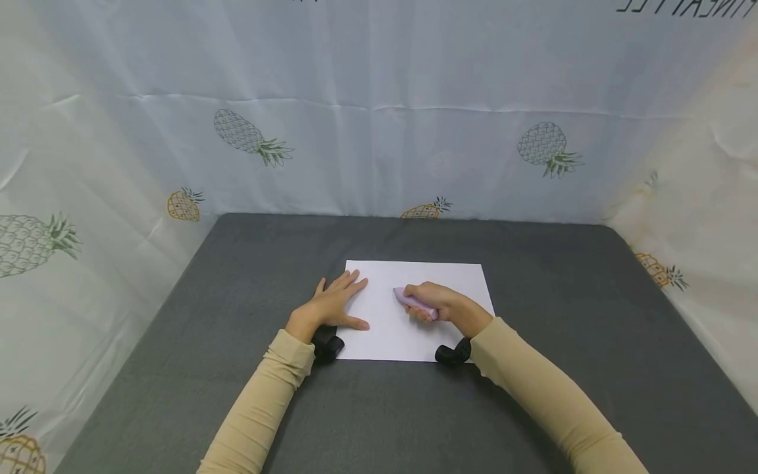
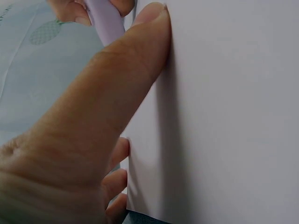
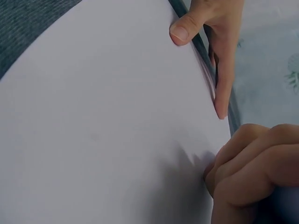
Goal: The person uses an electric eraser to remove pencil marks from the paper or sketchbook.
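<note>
A blank white sheet of paper lies on the dark grey table. My left hand rests on the sheet's left part with fingers spread, its thumb and fingertips touching the paper in the left wrist view. In my right hand is a thick lavender handheld tool, gripped with curled fingers, thumb along its top. One end of it points to the upper left, over the middle of the paper. The tool's exact kind does not show. From the right wrist, its tip is mostly hidden behind the curled fingers.
Dark grey cloth covers the table around the sheet. Behind and at both sides hang pale curtains with pineapple prints. A black wrist device sits under each wrist, the left one and the right one, both close to the paper's near edge.
</note>
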### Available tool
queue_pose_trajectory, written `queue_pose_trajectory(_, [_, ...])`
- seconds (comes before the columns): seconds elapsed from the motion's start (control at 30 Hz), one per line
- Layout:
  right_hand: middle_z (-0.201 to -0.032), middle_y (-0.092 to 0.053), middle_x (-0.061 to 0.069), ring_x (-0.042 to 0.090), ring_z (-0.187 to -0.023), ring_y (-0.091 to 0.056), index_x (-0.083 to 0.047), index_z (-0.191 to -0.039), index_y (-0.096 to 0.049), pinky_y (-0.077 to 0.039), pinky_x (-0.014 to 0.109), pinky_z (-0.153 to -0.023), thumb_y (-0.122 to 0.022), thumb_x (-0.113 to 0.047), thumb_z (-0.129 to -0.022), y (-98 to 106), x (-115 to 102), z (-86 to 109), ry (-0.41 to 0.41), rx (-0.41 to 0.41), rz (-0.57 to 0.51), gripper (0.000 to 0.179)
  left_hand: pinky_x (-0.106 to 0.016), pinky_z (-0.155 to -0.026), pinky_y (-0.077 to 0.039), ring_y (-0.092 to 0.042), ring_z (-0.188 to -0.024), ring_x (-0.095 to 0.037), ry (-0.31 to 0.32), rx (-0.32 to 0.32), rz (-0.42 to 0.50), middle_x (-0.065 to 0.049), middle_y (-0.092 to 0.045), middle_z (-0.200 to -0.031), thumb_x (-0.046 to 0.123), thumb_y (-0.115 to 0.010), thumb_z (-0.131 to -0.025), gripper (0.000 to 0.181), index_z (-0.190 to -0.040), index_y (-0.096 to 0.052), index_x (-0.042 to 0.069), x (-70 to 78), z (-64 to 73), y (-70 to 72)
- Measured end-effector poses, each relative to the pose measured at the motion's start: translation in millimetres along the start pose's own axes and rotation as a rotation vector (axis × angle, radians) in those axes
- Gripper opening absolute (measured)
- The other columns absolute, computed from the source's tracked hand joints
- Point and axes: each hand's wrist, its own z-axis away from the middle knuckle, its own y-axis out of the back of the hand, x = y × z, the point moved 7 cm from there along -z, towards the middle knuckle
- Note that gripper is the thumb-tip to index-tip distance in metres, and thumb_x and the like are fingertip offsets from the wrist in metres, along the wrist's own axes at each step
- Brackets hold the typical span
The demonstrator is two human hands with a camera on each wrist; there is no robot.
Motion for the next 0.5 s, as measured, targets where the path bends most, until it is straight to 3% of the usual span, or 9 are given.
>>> queue_pose_trajectory(0.5, [-0.050,-0.039,-0.007,0.002,-0.038,-0.031,-0.008,-0.074,-0.044,-0.030,0.015,-0.037,-0.032,-0.023,-0.100,-7.3,-3.8,-3.3,-0.018,0.056,0.055,0.032,-0.067,-0.119,-0.002,-0.005,-0.155,-0.030,0.008,0.003,-0.011,-0.006,-0.007,-0.166,0.052,-0.073,-0.080,0.098,-0.155,-0.020,0.019,-1.4,-1.2,-0.7])
